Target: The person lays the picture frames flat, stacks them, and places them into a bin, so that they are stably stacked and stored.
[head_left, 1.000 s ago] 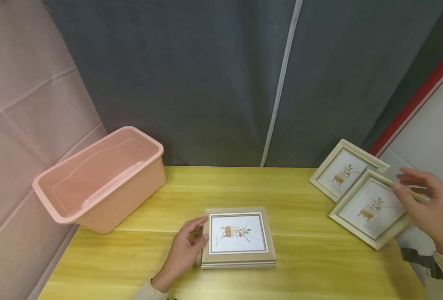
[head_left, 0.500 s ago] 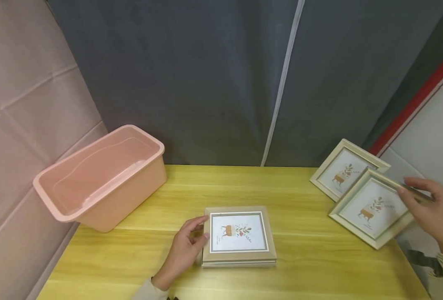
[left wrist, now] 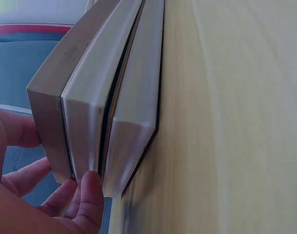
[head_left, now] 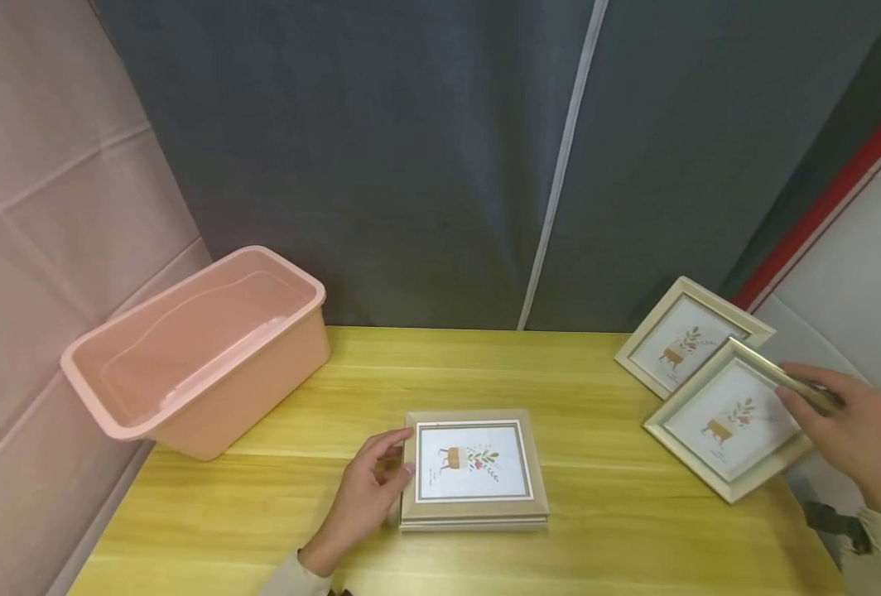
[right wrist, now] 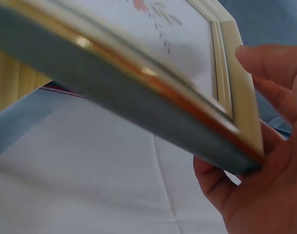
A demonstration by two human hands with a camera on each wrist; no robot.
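In the head view my right hand point(head_left: 861, 434) grips the right corner of a cream picture frame point(head_left: 727, 418), which shows a potted-plant print. Up close in the right wrist view, the thumb lies on the front of the frame point(right wrist: 236, 73) and the other fingers go behind it. Another framed print point(head_left: 679, 339) lies partly beneath and behind it. At the table's front middle, my left hand point(head_left: 362, 492) rests its fingertips against the left side of a stack of picture frames point(head_left: 537, 480). The left wrist view shows three layers in the stack point(left wrist: 85, 117).
A pink plastic tub point(head_left: 239, 397) stands at the back left of the yellow wood-grain table point(head_left: 440, 364). A dark grey curtain point(head_left: 381, 165) hangs behind the table. Pale fabric walls point(head_left: 45, 207) flank both sides.
My right hand has taken hold of the nearer right-hand frame and lifted it slightly, shifting it a little to the left. My left hand and the stack have stayed put.
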